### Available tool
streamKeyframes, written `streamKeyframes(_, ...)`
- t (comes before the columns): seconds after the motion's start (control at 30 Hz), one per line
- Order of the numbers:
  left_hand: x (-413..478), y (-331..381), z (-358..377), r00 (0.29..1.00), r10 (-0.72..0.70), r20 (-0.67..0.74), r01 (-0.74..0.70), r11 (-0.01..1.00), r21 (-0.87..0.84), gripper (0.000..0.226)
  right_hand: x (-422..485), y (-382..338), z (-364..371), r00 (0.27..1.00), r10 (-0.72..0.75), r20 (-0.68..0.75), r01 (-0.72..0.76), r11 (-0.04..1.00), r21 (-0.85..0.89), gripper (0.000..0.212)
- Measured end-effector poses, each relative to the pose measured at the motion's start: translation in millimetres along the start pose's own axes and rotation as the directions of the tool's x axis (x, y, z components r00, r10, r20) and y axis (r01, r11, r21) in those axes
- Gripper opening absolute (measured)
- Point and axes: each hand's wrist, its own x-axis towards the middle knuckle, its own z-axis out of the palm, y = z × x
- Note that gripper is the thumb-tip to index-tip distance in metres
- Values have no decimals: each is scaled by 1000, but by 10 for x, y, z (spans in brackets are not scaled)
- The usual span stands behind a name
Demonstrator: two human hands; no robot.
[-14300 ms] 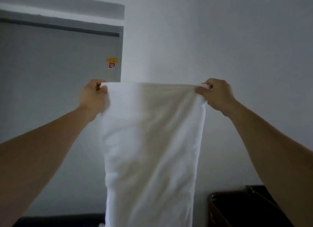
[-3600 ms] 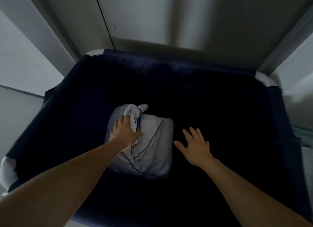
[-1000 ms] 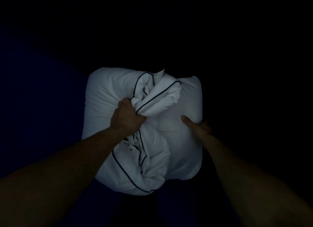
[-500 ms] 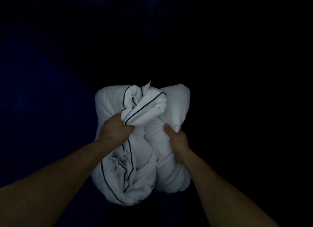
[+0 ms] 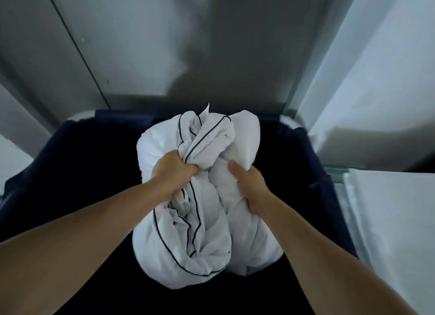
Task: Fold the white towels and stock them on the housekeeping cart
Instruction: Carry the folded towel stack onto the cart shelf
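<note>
Tightly, left hand [image 5: 173, 171] and right hand [image 5: 249, 183] clutch the dark-piped white bundle [image 5: 211, 232].

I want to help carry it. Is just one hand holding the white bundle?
No: the left hand grips the white bundle at its gathered top and the right hand grips its side.

Bunched white linen bundle [image 5: 202, 197] (dark-piped)

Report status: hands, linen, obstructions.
Left grip clenched on white bundle, at its gathered top. Right grip clutching its side. Bundle unfolded, over navy bin. Nothing seen in the way.
</note>
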Motion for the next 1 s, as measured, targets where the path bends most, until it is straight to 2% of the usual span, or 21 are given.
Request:
streamKeyframes(0.07, -276, 380, 0, 995, 93, -20, -93, 996, 14, 23, -374, -230, -241, 997, -47, -53, 49, 999, 23, 53)
streamKeyframes(0.27, -1051, 1453, 98, 952, 302, -43, -301, 953, 42, 25, -1392, -782, -1055, 954, -205, -217, 222, 973, 58, 53)
streamKeyframes(0.4, -1439, 2081, 262, 914, 403, -42, -398, 913, 85, 25, -1846, -1049, -1640, 939, -245, -244, 267, 962, 61, 49)
streamKeyframes(0.53, -1710, 2353, 487, 906, 421, -49, -410, 899, 153, 28, -2033, -1036, -2007, 950, -225, -216, 254, 961, 113, 52)
streamKeyframes(0.7, -1949, 2407, 752, 899, 435, -41, -416, 881, 227, 31, -2049, -728, -2257, 969, -149, -198, 189, 961, 201, 45)
streamKeyframes(0.93, -1999, 2211, 802, 900, 407, -158, -352, 890, 289, 30, -1923, -572, -2080, 977, -168, -131, 196, 948, 250, 35)
streamKeyframes(1.0, -1953, 2102, 757, 897, 402, -184, -346, 897, 276, 31, -1847, -553, -1955, 981, -165, -106, 187, 951, 245, 40)
